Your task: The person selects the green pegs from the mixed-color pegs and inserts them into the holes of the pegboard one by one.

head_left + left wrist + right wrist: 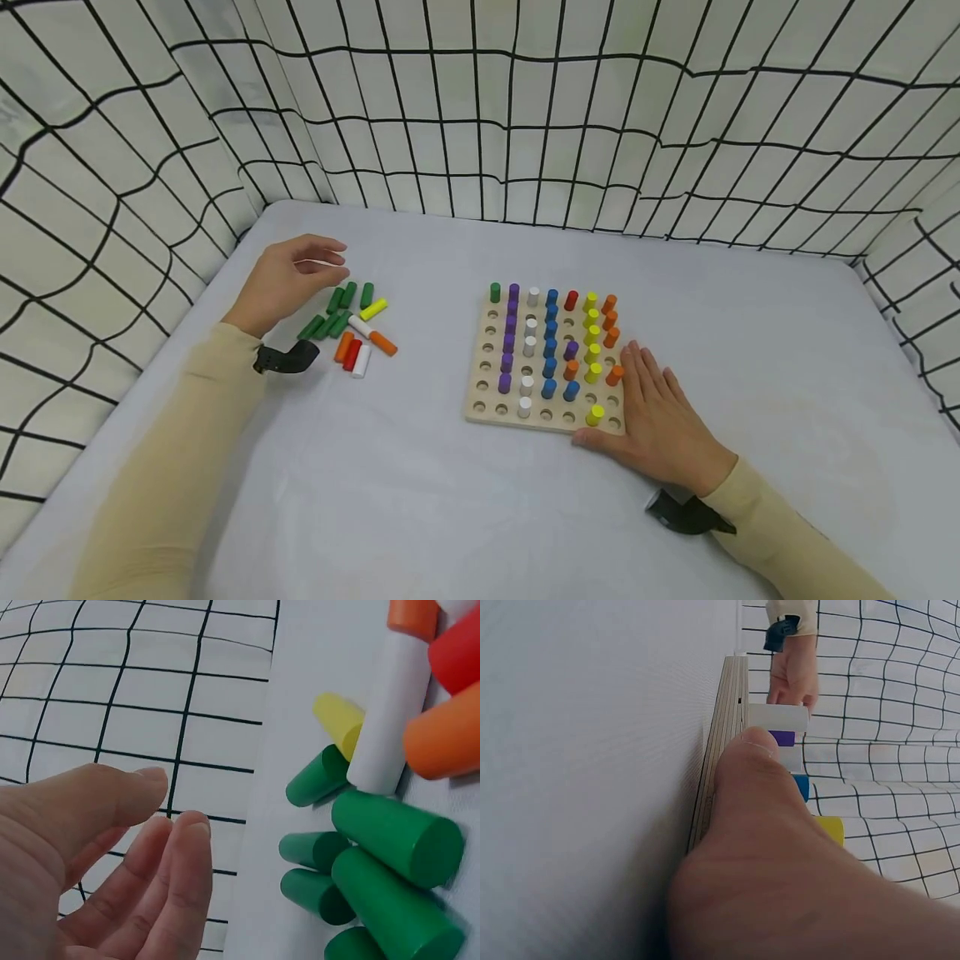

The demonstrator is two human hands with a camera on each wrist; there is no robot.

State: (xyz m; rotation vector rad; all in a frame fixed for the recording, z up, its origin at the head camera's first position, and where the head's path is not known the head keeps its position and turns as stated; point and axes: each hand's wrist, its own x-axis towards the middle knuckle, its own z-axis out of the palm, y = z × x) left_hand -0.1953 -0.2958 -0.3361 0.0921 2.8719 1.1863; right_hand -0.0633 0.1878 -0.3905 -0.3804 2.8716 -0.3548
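Note:
My left hand (288, 279) hovers at the far edge of a pile of loose pegs, thumb and fingertips apart with nothing between them in the left wrist view. The pile has several green pegs (367, 294), a yellow peg (373, 308), and some orange, red and white ones (362, 362). A wooden pegboard (487, 397) lies flat to the right. My right hand (663, 429) rests against its right edge with fingers straight, the thumb reaching along the near edge. Standing in the board are columns of purple (508, 343), white, blue (551, 347), yellow (592, 353) and orange pegs.
A white cloth-like surface (375, 483) spreads under everything. Black grid netting (480, 121) over pale walls rises at the back and both sides. One column of the board mixes red, purple, orange and blue pegs; the leftmost holds one green peg (495, 292) at its far end.

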